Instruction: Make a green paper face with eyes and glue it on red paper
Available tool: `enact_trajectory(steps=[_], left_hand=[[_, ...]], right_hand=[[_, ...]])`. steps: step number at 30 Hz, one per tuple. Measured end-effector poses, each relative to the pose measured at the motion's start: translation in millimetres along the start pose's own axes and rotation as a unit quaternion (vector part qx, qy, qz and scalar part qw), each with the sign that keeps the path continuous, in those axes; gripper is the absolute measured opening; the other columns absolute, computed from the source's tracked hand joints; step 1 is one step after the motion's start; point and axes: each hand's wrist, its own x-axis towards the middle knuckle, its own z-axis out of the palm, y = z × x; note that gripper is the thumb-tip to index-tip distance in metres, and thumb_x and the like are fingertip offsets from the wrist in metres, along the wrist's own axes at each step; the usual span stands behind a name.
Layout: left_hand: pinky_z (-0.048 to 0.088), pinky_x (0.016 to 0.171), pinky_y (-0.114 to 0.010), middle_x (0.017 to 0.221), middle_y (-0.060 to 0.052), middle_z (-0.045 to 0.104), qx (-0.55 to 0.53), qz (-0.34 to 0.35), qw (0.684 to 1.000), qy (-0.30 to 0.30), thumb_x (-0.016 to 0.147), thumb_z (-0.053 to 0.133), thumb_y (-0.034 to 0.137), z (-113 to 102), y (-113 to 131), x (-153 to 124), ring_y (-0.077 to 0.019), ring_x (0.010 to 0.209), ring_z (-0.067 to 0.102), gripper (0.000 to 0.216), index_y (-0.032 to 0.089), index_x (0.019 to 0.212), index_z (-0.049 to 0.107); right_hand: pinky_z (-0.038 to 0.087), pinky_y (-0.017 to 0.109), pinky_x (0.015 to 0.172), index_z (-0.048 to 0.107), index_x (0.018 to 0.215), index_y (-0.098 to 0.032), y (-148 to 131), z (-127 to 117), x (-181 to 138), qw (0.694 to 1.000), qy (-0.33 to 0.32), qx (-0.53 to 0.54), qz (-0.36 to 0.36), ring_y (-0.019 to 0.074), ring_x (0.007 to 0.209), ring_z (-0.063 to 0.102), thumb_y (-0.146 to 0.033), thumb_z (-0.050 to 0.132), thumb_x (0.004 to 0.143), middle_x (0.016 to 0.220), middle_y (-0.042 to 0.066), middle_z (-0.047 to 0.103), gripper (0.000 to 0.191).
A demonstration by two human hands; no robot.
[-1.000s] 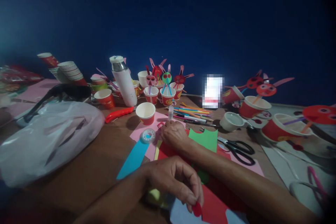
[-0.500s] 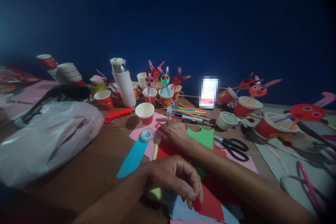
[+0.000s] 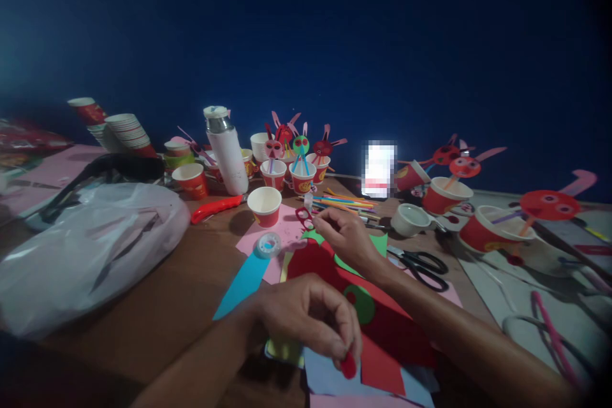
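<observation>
small red rounded piece, partly covered, pinched at lower centre of frame, dark-red thin cut-out with openings, tilted, held near frame centre

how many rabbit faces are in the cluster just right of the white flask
4: pink face front left, green face beside it, red face behind them, dark red face on the right; more could be hidden.

Bare left hand, near left of the red paper: rounded knuckles, short thumbnail. Bare right hand, over the far part of the paper: slender fingers. Left forearm and right forearm bare, widening from narrow wrists; skin detail blurred.
</observation>
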Motion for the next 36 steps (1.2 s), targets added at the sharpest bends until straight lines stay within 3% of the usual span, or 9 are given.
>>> enact_trajectory(steps=[3,5,8,11,15,18,21,25,36], left_hand=[[0.047,0.058,-0.030,0.062,-0.008,0.063,0.040,0.102,0.990,0.084,0.063,0.070,0.054,1.0,24.9,-32.8,-0.0161,0.057,0.057,0.040,0.018,0.052,0.055],[0.044,0.049,-0.028,0.048,-0.004,0.056,0.024,0.179,0.968,0.177,0.060,0.070,0.056,-1.9,36.7,-49.1,-0.0145,0.047,0.052,0.045,0.021,0.045,0.047],[0.040,0.043,-0.025,0.043,0.001,0.051,-0.011,0.289,0.930,0.226,0.063,0.073,0.042,-9.2,43.4,-51.5,-0.0116,0.040,0.047,0.034,0.021,0.050,0.049],[0.040,0.047,-0.022,0.055,0.001,0.055,-0.020,0.256,0.924,0.285,0.068,0.070,0.032,-17.2,37.5,-31.3,-0.0103,0.050,0.050,0.019,0.018,0.064,0.057],[0.038,0.048,-0.018,0.060,0.001,0.055,-0.045,0.134,0.920,0.367,0.070,0.069,0.031,-23.0,16.2,4.9,-0.0063,0.051,0.047,0.022,0.013,0.068,0.056],[0.036,0.046,-0.017,0.060,0.002,0.055,-0.035,0.077,0.916,0.392,0.069,0.069,0.031,-22.6,-2.9,26.4,-0.0048,0.047,0.045,0.023,0.012,0.070,0.056],[0.035,0.043,-0.017,0.057,0.003,0.054,-0.019,0.054,0.916,0.397,0.071,0.067,0.029,-21.9,-18.7,40.9,-0.0045,0.044,0.044,0.020,0.012,0.069,0.055],[0.031,0.040,-0.016,0.054,0.005,0.051,0.001,0.029,0.913,0.407,0.072,0.065,0.031,-21.1,-31.1,52.0,-0.0039,0.041,0.041,0.021,0.013,0.068,0.054],[0.026,0.037,-0.016,0.049,0.006,0.048,0.072,-0.001,0.907,0.414,0.073,0.062,0.034,-17.1,-43.4,57.2,-0.0054,0.039,0.041,0.021,0.015,0.066,0.054]], right_hand=[[0.037,0.017,0.053,0.058,0.068,-0.016,-15.4,-4.8,-33.7,0.995,-0.029,0.098,0.019,0.0086,0.057,0.052,-0.024,0.043,0.089,0.062,-0.002,0.059,0.027],[0.035,0.017,0.050,0.058,0.068,-0.016,-31.0,-0.1,-60.6,0.976,-0.123,0.180,0.024,0.0088,0.057,0.051,-0.019,0.045,0.086,0.062,-0.003,0.058,0.023],[0.035,0.015,0.048,0.062,0.075,-0.018,-55.1,7.8,-94.5,0.934,-0.256,0.245,-0.038,0.0077,0.055,0.052,-0.023,0.044,0.088,0.067,-0.003,0.061,0.023],[0.039,0.014,0.054,0.065,0.075,-0.019,-64.9,5.9,-108.6,0.894,-0.316,0.286,-0.137,0.0081,0.063,0.057,-0.025,0.045,0.088,0.073,-0.001,0.066,0.024],[0.037,0.017,0.054,0.064,0.070,-0.018,-39.7,-10.8,-98.4,0.940,-0.188,0.283,0.006,0.0084,0.056,0.052,-0.021,0.048,0.085,0.062,-0.003,0.060,0.023],[0.034,0.018,0.048,0.061,0.065,-0.016,-5.2,-22.0,-83.4,0.917,-0.082,0.355,0.163,0.0083,0.050,0.046,-0.028,0.050,0.084,0.055,-0.003,0.053,0.025],[0.036,0.020,0.051,0.062,0.069,-0.015,22.0,-24.0,-74.0,0.891,-0.023,0.404,0.208,0.0091,0.054,0.047,-0.035,0.057,0.079,0.059,-0.003,0.053,0.023],[0.039,0.021,0.055,0.063,0.080,-0.014,35.5,-17.9,-73.4,0.873,-0.012,0.430,0.229,0.0092,0.056,0.048,-0.041,0.058,0.077,0.063,-0.002,0.054,0.027],[0.044,0.024,0.055,0.060,0.070,-0.015,35.0,-15.3,-78.7,0.842,-0.042,0.469,0.262,0.0130,0.059,0.058,-0.041,0.065,0.071,0.064,0.001,0.063,0.027]])
